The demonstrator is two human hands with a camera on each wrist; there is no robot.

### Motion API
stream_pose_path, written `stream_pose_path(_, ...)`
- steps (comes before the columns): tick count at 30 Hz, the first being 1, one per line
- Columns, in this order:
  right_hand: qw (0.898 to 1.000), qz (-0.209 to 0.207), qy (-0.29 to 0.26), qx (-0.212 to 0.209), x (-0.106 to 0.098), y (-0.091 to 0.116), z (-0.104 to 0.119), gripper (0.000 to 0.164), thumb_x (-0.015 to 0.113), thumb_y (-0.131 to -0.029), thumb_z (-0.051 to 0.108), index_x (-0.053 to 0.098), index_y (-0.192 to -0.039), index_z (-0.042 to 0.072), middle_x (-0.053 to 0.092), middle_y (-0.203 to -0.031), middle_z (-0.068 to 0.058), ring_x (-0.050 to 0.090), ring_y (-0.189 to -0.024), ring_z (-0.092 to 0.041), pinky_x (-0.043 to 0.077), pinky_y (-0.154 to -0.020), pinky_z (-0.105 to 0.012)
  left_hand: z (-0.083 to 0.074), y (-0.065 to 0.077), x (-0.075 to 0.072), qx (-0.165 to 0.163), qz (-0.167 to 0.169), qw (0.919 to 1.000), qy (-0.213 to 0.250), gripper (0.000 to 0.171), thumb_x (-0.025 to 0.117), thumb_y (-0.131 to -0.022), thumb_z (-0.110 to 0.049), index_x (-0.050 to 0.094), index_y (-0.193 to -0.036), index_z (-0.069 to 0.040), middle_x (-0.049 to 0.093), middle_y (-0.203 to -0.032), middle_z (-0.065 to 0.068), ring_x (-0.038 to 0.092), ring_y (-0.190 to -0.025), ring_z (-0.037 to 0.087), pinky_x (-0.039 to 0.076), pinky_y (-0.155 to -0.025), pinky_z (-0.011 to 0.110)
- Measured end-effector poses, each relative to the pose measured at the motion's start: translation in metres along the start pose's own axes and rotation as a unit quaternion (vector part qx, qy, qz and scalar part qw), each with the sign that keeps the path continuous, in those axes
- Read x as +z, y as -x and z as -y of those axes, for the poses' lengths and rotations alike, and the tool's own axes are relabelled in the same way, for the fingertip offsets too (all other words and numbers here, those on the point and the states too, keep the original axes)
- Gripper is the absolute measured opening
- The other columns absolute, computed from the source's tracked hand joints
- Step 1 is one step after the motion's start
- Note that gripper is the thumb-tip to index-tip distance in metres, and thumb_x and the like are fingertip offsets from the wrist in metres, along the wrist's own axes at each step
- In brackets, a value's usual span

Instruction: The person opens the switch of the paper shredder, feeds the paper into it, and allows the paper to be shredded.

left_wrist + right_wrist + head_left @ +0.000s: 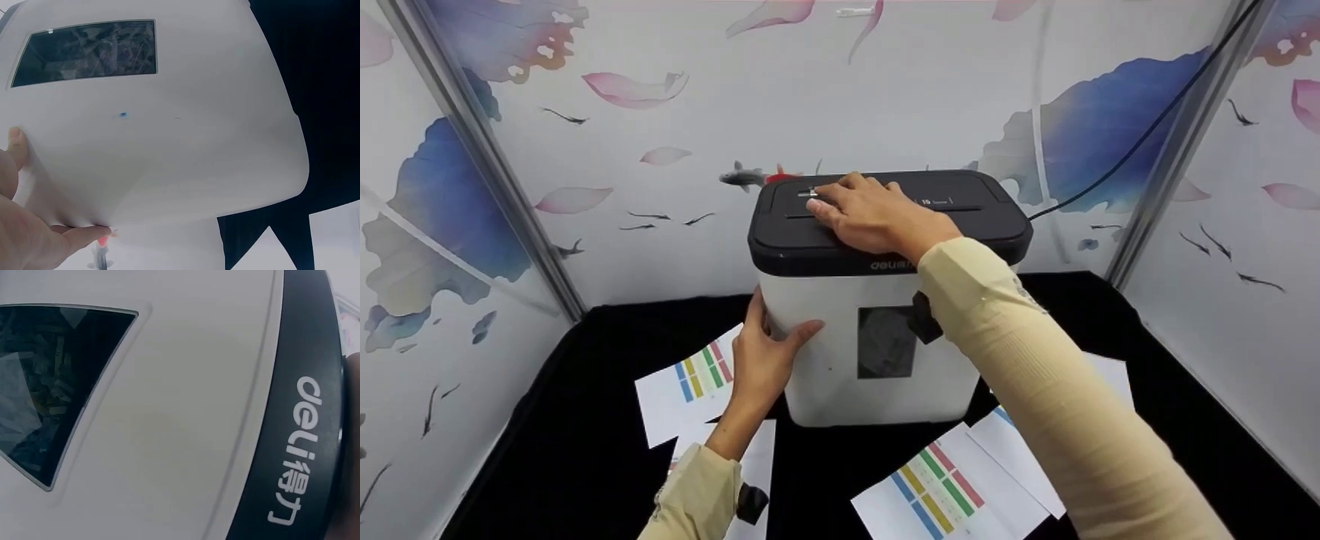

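Observation:
A white paper shredder (821, 382) with a black lid (990, 199) stands upright. Over the lid lies my right hand (877, 214), its fingertips right at a small silvery switch (808, 193) left of the lid's centre. My left hand (765, 352) rests against the shredder's left side, thumb on the front face and fingers along the side, partly hidden behind the corner. Paper shreds show through the dark front window (101, 53). In the right wrist view the lid's front edge (292, 439) bears white "deli" lettering; only a blurred bit of that hand appears at the right.
Printed sheets with coloured bars lie on the black cloth (562, 420), one sheet (660, 405) at left, another (952, 495) in front at right. A black cable (1140, 142) runs from the shredder up to the right. Patterned panels (847, 97) stand around.

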State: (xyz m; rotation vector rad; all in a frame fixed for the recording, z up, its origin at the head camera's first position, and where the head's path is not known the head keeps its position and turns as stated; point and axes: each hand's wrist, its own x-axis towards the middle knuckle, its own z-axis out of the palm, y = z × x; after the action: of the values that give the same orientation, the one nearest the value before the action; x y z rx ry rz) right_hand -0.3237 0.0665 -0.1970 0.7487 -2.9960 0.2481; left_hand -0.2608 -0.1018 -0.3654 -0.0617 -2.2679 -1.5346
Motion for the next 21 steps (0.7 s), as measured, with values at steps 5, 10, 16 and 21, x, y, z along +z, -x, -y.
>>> stream_pose_path(5,1.0,0.005,0.001,0.015,0.0002,-0.0025,0.0009,0.072,0.013,-0.086,0.072,0.024,-0.144,0.032,0.028,-0.147,-0.007,0.021,-0.139,-0.029,0.011,-0.114,-0.054,0.001,0.001,0.0003,0.004,-0.004,1.0,-0.001,0.1,0.073,-0.066,-0.057,0.024,-0.145,-0.02,0.037,-0.145,0.005,0.042,-0.128,0.017,0.043,-0.1,0.039)
stream_pose_path(10,0.999,0.015,0.026,0.018,0.0003,-0.0035,0.0022,0.075,0.012,-0.082,0.076,0.02,-0.145,0.035,0.026,-0.146,-0.008,0.022,-0.138,-0.029,0.014,-0.113,-0.055,0.003,0.0021,0.0015,0.004,-0.008,0.9999,0.004,0.1,0.074,-0.065,-0.056,0.025,-0.145,-0.02,0.037,-0.145,0.004,0.042,-0.128,0.017,0.044,-0.1,0.039)
stream_pose_path(16,0.998,0.004,0.058,0.019,0.0021,-0.0044,0.0025,0.077,0.012,-0.082,0.077,0.024,-0.144,0.034,0.029,-0.144,-0.007,0.028,-0.135,-0.028,0.024,-0.11,-0.052,0.0028,0.0034,0.0023,-0.004,-0.01,0.9999,0.005,0.099,0.073,-0.065,-0.057,0.025,-0.144,-0.021,0.037,-0.145,0.004,0.041,-0.129,0.018,0.044,-0.101,0.039)
stream_pose_path(21,0.998,-0.011,0.059,0.017,0.0016,-0.0057,0.0014,0.078,0.013,-0.083,0.076,0.028,-0.144,0.029,0.031,-0.144,-0.007,0.03,-0.134,-0.029,0.025,-0.11,-0.052,0.0003,0.0025,0.0025,-0.001,-0.016,0.9999,0.0,0.099,0.074,-0.065,-0.055,0.026,-0.144,-0.021,0.039,-0.144,0.004,0.045,-0.126,0.019,0.046,-0.097,0.039)
